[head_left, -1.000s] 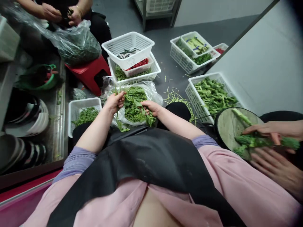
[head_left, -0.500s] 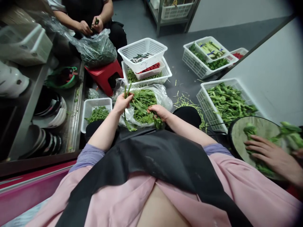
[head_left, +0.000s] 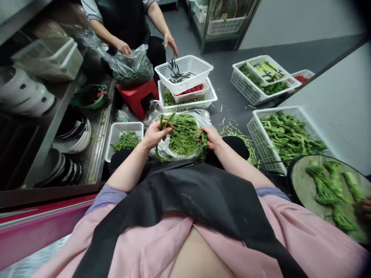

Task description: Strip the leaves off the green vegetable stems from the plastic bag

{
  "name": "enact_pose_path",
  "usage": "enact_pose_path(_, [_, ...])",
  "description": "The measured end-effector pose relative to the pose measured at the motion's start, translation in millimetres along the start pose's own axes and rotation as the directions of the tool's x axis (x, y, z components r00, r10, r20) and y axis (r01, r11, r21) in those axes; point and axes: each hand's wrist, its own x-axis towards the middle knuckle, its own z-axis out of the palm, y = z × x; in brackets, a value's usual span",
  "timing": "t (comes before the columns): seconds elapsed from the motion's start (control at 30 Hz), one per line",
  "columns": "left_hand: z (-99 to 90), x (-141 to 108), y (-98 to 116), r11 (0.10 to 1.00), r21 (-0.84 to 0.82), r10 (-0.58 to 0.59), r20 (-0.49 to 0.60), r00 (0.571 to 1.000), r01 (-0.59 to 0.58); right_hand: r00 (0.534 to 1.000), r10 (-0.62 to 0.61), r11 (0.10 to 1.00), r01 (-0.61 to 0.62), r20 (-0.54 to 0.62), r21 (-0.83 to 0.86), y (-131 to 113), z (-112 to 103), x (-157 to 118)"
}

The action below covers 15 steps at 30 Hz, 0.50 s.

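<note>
Cool light glints on the farther plastic bag (head_left: 133,71), shadow lies beneath the metal shelf (head_left: 55,123), edges stretch, top right corner black

Greens (head_left: 185,135) in bag (head_left: 165,148); baskets (head_left: 199,103) behind

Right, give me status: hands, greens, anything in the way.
Left hand gripping stems. Right hand holding leaves. Greens heaped in bag between hands. Basket stack just beyond bag.

Gripping green stems (head_left: 168,121) in the left hand (head_left: 155,134), leafy sprigs (head_left: 203,141) in the right hand (head_left: 212,138), over a plastic bag (head_left: 206,117) heaped with greens (head_left: 183,136).
</note>
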Motion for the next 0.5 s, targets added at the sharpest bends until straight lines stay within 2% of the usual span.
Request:
enact_pose_path(0.07, [-0.9, 3.4, -2.4, 0.999, -0.016, -0.031, 0.09, 0.995, 0.032, 0.987, 0.038, 0.996, -0.024, 0.157, -0.092, -5.4, 13.6, -9.4])
enact_pose_path(0.13, [-0.3, 7.1, -7.8, 0.998, -0.022, -0.051, 0.133, 0.99, 0.054, 0.941, 0.084, 0.984, -0.027, 0.327, -0.175, -8.0, 29.0, -17.8])
enact_pose_path(0.2, [0.4, 9.7, -13.3, 0.998, -0.024, -0.058, 0.154, 0.986, 0.062, 0.91, 0.103, 0.974, -0.011, 0.401, -0.226, -8.2, 40.1, -23.1])
enact_pose_path(0.33, [-0.4, 11.3, -17.4, 0.998, -0.041, -0.047, 0.153, 0.987, 0.054, 0.911, 0.115, 0.95, 0.016, 0.396, -0.312, -3.7, 43.8, -24.9])
enact_pose_path(0.5, [-0.6, 13.2, -18.6, 0.999, -0.022, -0.038, 0.136, 0.99, 0.041, 0.941, 0.069, 0.961, 0.026, 0.332, -0.274, 2.5, 41.6, -24.1])
